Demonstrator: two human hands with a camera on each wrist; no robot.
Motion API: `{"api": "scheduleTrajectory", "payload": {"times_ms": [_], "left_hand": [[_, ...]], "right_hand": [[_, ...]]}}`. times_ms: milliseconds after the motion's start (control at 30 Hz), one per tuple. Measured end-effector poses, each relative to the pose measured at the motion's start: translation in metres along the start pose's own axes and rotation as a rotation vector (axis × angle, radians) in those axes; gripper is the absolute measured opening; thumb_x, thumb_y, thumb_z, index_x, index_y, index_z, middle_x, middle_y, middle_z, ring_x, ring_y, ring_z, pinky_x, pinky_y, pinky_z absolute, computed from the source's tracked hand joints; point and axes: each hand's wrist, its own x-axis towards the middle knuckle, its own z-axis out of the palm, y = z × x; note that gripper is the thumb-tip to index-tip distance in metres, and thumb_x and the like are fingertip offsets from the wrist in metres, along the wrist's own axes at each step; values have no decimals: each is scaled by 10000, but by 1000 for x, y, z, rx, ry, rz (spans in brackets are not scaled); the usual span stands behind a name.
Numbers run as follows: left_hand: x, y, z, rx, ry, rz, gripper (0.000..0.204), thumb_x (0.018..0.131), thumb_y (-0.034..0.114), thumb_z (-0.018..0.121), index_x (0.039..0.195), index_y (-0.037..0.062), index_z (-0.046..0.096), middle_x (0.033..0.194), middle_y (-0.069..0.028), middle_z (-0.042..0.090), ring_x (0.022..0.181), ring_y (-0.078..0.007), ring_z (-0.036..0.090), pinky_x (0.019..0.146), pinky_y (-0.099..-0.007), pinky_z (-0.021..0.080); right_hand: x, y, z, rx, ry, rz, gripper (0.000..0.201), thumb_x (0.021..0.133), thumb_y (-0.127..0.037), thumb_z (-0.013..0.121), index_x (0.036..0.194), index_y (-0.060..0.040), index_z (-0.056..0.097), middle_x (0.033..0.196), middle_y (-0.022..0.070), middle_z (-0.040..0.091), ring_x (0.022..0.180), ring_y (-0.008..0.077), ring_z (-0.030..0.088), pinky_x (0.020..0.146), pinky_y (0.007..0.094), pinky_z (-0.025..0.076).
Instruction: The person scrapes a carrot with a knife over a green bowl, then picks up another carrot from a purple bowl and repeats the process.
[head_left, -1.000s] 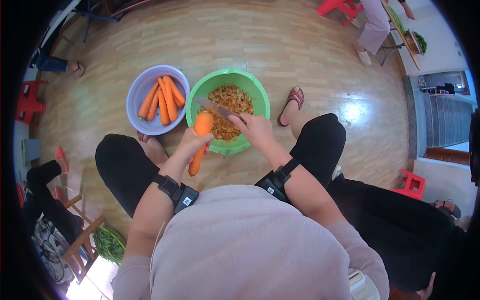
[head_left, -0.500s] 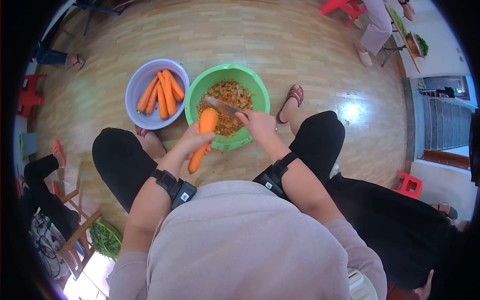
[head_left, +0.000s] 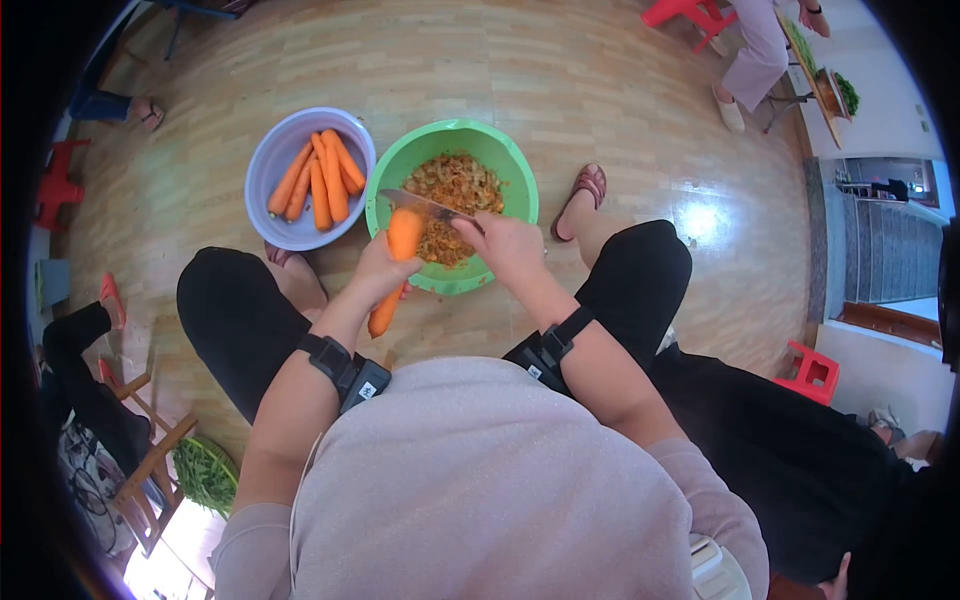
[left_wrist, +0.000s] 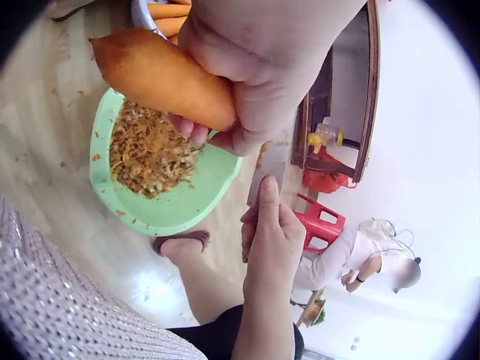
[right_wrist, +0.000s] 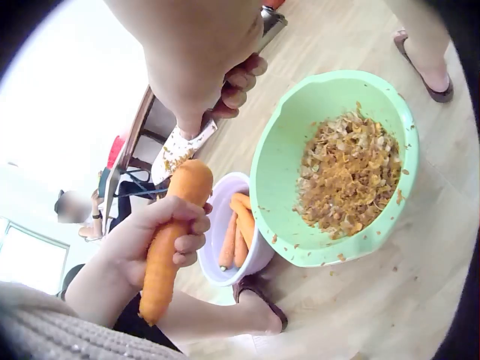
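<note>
My left hand (head_left: 376,272) grips a carrot (head_left: 403,236) around its middle, thick end pointing away from me over the near left rim of a green basin (head_left: 515,165). Scraps of orange peel and pale bits (right_wrist: 349,176) lie heaped in that basin. A knife (head_left: 425,206) is held by its handle in my right hand (head_left: 512,250); its broad blade reaches left, overlapping the carrot's thick end in the head view. Orange shreds cling to the blade (right_wrist: 174,155) in the right wrist view. Several carrots (head_left: 320,185) lie in a lavender basin (head_left: 262,222) to the left.
My knees and sandalled feet (head_left: 590,185) flank the basins on the wood-patterned floor (head_left: 420,70). Red stools (head_left: 808,372) stand around the room. Other people sit or stand at the edges. A basket of greens (head_left: 205,475) is at lower left.
The knife blade has shifted left from beside the carrot to overlap its thick end. Both hands keep their grip. The basins sit slightly higher in the head view.
</note>
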Motion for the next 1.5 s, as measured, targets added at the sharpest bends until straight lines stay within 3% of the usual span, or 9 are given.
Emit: {"api": "scheduleTrajectory", "payload": {"times_ms": [200, 267, 400, 600, 667, 1000, 1067, 1200, 1500], "left_hand": [[-3, 9, 0, -143, -33, -21, 395, 747, 61, 644, 1077, 15, 432, 764, -72, 538, 493, -143, 540, 422, -287, 472], [4, 3, 0, -310, -65, -85, 359, 752, 54, 642, 1053, 18, 449, 737, -62, 534, 488, -143, 536, 421, -285, 468], [-2, 13, -3, -352, -142, -117, 313, 753, 53, 637, 1009, 27, 460, 703, -49, 528, 478, -139, 528, 421, -282, 465], [-8, 17, -2, -223, -129, -139, 255, 745, 40, 604, 950, 38, 452, 650, -38, 512, 453, -125, 506, 400, -276, 440], [-13, 21, -1, -216, -215, -78, 262, 738, 36, 595, 956, 36, 452, 648, -41, 506, 450, -122, 502, 394, -272, 430], [-12, 17, -1, -135, -125, -33, 323, 720, 54, 616, 999, 20, 458, 656, -42, 508, 427, -119, 491, 379, -266, 417], [-14, 19, -3, -229, -209, -2, 330, 721, 53, 611, 1016, 16, 467, 656, -42, 511, 421, -119, 489, 376, -263, 413], [-17, 32, -4, -380, -329, -40, 332, 726, 49, 607, 1030, 18, 477, 654, -44, 512, 425, -124, 495, 376, -265, 413], [-15, 26, -5, -414, -286, -67, 315, 737, 65, 616, 1014, 20, 475, 653, -59, 512, 429, -140, 499, 382, -275, 424]], "right_hand": [[1, 2, -1, -40, 14, 50, 444, 877, -480, 515, 682, -97, 624, 587, 123, 604, 549, 301, 611, 490, 405, 473], [-1, -5, -3, 139, 63, -39, 437, 875, -480, 521, 681, -101, 621, 579, 122, 598, 541, 303, 606, 486, 412, 470], [-2, -10, -2, 154, -6, -136, 428, 871, -472, 534, 681, -98, 617, 573, 114, 595, 534, 302, 602, 484, 412, 468], [2, 9, 6, 49, 59, 4, 432, 876, -483, 517, 717, -101, 642, 608, 114, 616, 563, 303, 614, 502, 409, 477], [4, 22, 7, -25, -53, 133, 440, 879, -493, 506, 739, -103, 653, 623, 126, 620, 578, 306, 618, 510, 412, 479], [-1, 2, -1, 175, 5, 15, 452, 884, -499, 494, 747, -101, 657, 632, 129, 623, 587, 313, 618, 514, 420, 476], [1, 19, 11, 11, -31, 83, 445, 882, -496, 499, 751, -102, 660, 640, 132, 626, 590, 315, 620, 512, 420, 474], [2, 19, 7, 30, -13, 143, 446, 885, -489, 500, 762, -92, 661, 646, 142, 625, 595, 325, 618, 512, 423, 472], [4, -1, -9, 427, -22, 123, 437, 898, -466, 501, 761, -74, 638, 640, 166, 601, 602, 348, 596, 524, 430, 456]]}}
